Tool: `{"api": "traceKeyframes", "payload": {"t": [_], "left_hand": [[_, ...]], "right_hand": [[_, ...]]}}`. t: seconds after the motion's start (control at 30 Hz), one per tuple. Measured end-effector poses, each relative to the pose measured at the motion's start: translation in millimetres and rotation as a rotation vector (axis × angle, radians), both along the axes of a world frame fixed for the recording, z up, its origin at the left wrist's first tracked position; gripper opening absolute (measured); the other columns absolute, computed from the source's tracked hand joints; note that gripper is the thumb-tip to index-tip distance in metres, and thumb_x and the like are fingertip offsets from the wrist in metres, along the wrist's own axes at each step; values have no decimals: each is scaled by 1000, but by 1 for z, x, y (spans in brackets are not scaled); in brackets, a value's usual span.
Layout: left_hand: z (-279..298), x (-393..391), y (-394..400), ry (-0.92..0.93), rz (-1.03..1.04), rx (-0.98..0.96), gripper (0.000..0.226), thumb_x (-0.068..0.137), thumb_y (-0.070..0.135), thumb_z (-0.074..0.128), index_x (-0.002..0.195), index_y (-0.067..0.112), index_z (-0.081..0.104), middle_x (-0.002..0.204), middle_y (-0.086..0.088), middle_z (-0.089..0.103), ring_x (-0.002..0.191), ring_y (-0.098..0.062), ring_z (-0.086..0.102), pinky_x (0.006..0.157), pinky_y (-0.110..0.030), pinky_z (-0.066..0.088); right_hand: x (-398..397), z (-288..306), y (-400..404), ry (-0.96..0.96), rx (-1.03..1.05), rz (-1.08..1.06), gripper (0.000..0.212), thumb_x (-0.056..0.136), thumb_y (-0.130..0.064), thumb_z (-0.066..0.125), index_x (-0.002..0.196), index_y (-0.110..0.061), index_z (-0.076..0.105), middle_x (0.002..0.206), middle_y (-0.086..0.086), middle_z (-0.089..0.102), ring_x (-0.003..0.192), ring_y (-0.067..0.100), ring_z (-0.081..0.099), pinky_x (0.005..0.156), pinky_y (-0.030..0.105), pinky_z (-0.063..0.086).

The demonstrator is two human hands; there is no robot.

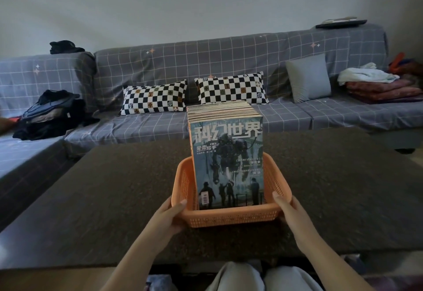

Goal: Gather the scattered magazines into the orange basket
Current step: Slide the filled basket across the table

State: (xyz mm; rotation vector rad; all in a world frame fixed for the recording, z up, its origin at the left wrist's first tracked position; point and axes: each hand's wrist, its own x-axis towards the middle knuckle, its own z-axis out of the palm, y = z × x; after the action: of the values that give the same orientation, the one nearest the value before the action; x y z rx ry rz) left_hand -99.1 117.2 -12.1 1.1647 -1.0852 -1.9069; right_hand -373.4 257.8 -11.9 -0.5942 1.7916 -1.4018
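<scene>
An orange perforated basket (231, 216) stands on the dark table near its front edge. Several magazines (226, 160) stand upright in it, packed in a row; the front cover shows a robot and white Chinese title. My left hand (170, 219) grips the basket's near left corner, thumb over the rim. Over at the near right corner, my right hand (291, 210) holds the rim the same way. No loose magazines show on the table.
The dark speckled table (109, 199) spreads wide to both sides. Behind it runs a grey checked sofa (160, 128) with two checkered pillows, a grey cushion (309, 78), dark clothes (52, 117) at left and folded blankets (384, 87) at right.
</scene>
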Motion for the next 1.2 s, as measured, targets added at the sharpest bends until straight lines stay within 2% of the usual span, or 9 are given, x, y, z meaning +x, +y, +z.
{"api": "traceKeyframes", "payload": {"t": [0.07, 0.17, 0.33, 0.43, 0.6, 0.67, 0.9, 1.2], "left_hand": [[0, 0, 0, 102, -29, 41, 59, 79, 17, 66, 134, 22, 46, 122, -13, 61, 111, -35, 61, 87, -56, 53], [0, 0, 0, 108, -49, 32, 61, 77, 17, 66, 135, 20, 46, 123, -15, 61, 113, -37, 60, 90, -59, 50], [-2, 1, -2, 133, -50, 29, 62, 75, 15, 67, 133, 21, 48, 124, -16, 60, 109, -36, 63, 83, -56, 54], [-5, -7, -7, 130, -53, 18, 56, 78, 15, 66, 131, 21, 50, 122, -15, 62, 103, -34, 67, 77, -53, 57], [-5, -31, -17, 156, -79, 38, 61, 77, 16, 68, 134, 20, 49, 125, -15, 61, 104, -32, 66, 78, -52, 57], [-6, -46, -21, 159, -94, 43, 63, 77, 16, 68, 136, 21, 48, 126, -15, 61, 106, -33, 65, 79, -53, 57], [-7, -119, -36, 167, -166, 48, 72, 76, 19, 68, 142, 22, 41, 128, -13, 58, 113, -34, 61, 90, -59, 51], [-5, -238, -42, 142, -225, 6, 78, 75, 23, 69, 145, 22, 35, 128, -10, 58, 115, -31, 59, 99, -59, 45]], "right_hand": [[2, -4, 1, -8, -21, -4, 65, 83, -52, 54, 139, -23, 39, 133, 4, 52, 124, 24, 47, 108, 48, 33], [5, -8, 0, 5, -39, -40, 62, 85, -52, 51, 139, -23, 40, 132, 4, 53, 123, 24, 48, 108, 49, 33], [5, -16, -5, 18, -59, -89, 57, 88, -49, 49, 138, -22, 43, 129, 3, 55, 120, 23, 49, 107, 45, 35], [1, -18, -8, 30, -78, -125, 51, 90, -45, 49, 135, -21, 46, 123, 1, 57, 109, 16, 51, 103, 40, 36], [-21, -20, -15, 15, -55, -189, 50, 91, -45, 48, 134, -20, 47, 116, 0, 58, 110, 19, 52, 98, 39, 36], [-35, -21, -18, 8, -51, -210, 51, 90, -47, 48, 134, -21, 47, 115, -1, 58, 110, 19, 52, 99, 40, 36], [-101, -26, -30, -23, -7, -348, 59, 88, -54, 47, 139, -24, 42, 132, 5, 53, 121, 26, 50, 106, 49, 35], [-213, -26, -37, -28, 5, -434, 58, 90, -54, 44, 138, -20, 43, 127, 9, 56, 121, 28, 49, 107, 49, 34]]}}
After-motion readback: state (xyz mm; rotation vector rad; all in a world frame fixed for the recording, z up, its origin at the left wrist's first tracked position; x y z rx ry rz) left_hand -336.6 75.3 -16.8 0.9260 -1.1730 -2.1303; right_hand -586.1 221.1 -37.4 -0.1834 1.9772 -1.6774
